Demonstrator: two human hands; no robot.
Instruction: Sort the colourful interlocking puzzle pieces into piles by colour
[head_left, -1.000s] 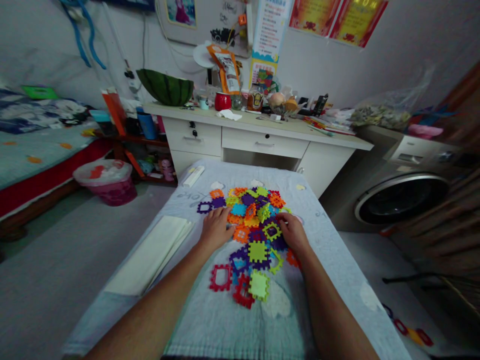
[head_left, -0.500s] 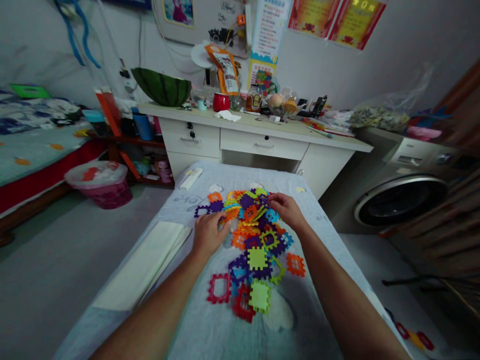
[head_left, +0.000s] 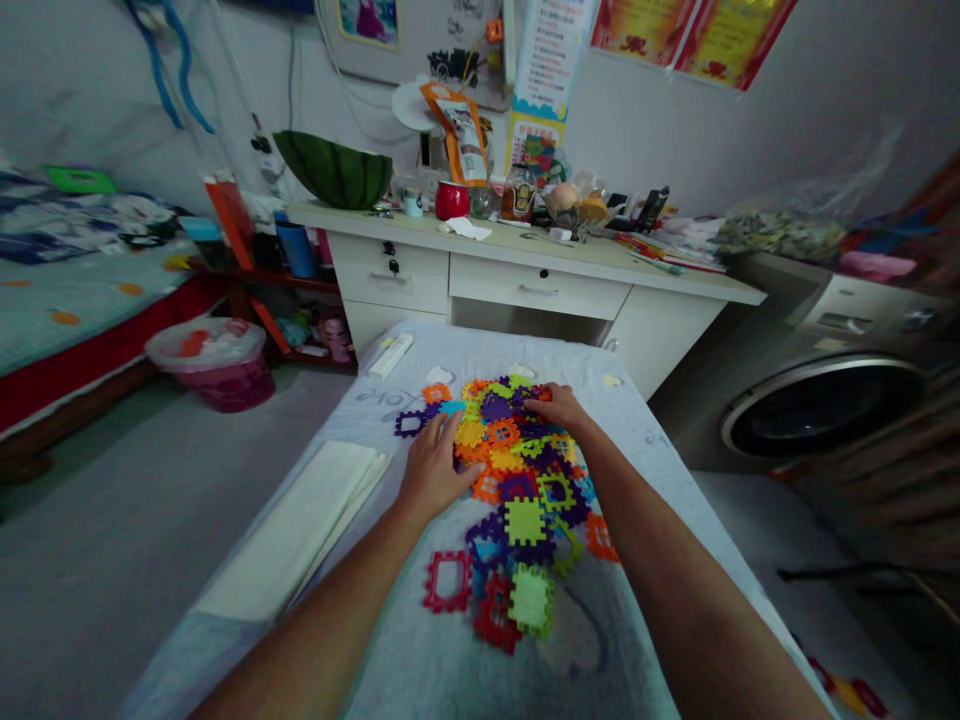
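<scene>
A heap of colourful plastic puzzle tiles (head_left: 517, 470), orange, purple, green, blue and red, lies on a pale blue cloth over a low table (head_left: 420, 640). My left hand (head_left: 437, 462) rests flat on the left edge of the heap, fingers stretched out over orange and yellow tiles. My right hand (head_left: 556, 405) lies on the far right part of the heap, fingers extended over purple and red tiles. A red frame tile (head_left: 445, 582) and a green tile (head_left: 531, 598) sit nearest me. A purple frame tile (head_left: 409, 423) lies apart at the left.
A folded white sheet (head_left: 300, 525) lies on the table's left side and a white tube (head_left: 390, 354) at its far left corner. Beyond stand a cluttered white desk (head_left: 525, 285) with half a watermelon (head_left: 336, 172), a pink bin (head_left: 214, 362), a bed at left and a washing machine (head_left: 817, 400) at right.
My right hand moved from the near right of the heap to its far side. My left hand shifted slightly forward onto the tiles. The heap has been pushed about.
</scene>
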